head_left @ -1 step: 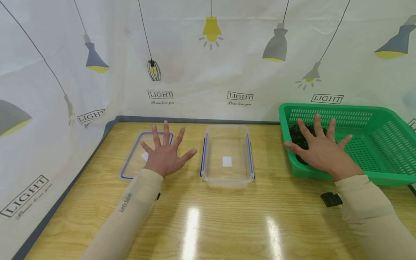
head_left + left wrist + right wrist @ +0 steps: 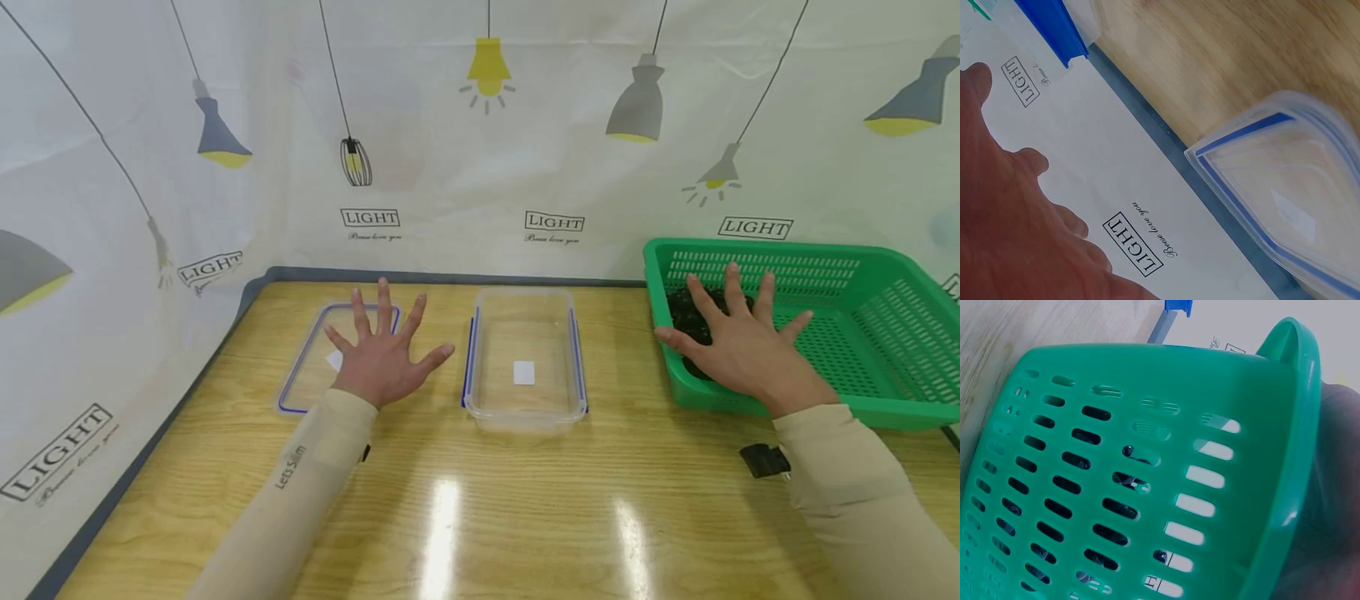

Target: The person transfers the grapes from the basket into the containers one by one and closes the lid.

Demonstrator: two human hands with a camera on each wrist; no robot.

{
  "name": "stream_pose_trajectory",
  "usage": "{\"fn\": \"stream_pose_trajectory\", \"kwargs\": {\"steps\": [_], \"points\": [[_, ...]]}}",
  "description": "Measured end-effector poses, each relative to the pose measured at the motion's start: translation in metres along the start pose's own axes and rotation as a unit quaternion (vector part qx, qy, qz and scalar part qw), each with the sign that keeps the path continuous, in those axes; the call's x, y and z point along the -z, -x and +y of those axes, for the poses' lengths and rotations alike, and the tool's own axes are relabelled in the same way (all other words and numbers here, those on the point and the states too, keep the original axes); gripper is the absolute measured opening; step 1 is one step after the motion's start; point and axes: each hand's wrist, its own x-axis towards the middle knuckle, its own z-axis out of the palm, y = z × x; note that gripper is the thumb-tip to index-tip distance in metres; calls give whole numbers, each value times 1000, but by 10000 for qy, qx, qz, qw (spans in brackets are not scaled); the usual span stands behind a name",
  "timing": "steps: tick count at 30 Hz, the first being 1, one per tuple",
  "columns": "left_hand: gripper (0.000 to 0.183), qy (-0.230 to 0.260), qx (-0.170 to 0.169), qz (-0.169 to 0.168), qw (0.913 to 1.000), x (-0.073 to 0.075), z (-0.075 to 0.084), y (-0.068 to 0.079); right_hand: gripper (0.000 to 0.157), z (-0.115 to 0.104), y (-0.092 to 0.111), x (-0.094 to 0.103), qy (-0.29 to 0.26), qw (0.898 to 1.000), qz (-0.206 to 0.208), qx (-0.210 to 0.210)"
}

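Note:
My left hand (image 2: 378, 358) hovers with fingers spread over a clear lid (image 2: 318, 379) edged in blue, and holds nothing. The left wrist view shows that lid (image 2: 1285, 187) apart from the hand (image 2: 1029, 231). Between my hands stands a clear plastic container (image 2: 525, 333) with blue side latches and a white label. My right hand (image 2: 738, 350), fingers fanned out, is above the left part of a green basket (image 2: 862, 333). Shiny black objects (image 2: 686, 317) lie in the basket under it, partly hidden; their kind is unclear. Basket wall (image 2: 1147, 381) fills most of the right wrist view.
The wooden table (image 2: 525, 517) meets a white printed sheet (image 2: 450, 167) along its back and left edges. A small black device (image 2: 765, 460) shows beside my right wrist. The basket reaches the right side of the view.

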Motion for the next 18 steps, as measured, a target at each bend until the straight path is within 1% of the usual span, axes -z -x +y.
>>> {"fn": "stream_pose_trajectory", "kwargs": {"steps": [8,14,16,18], "points": [[86,14,7,-65,10000,-1,1,1,92,0,2,-1,-1,10000,-34,26],[86,25,-128,-89,9999,-2,0,0,92,0,3,-2,-37,9999,57,87],[88,323,-178,-137,9992,-2,-1,-1,92,1,4,-2,-48,9999,100,116],[87,929,-207,-190,9953,-3,-1,-2,92,2,5,-3,-65,9998,129,139]]}}
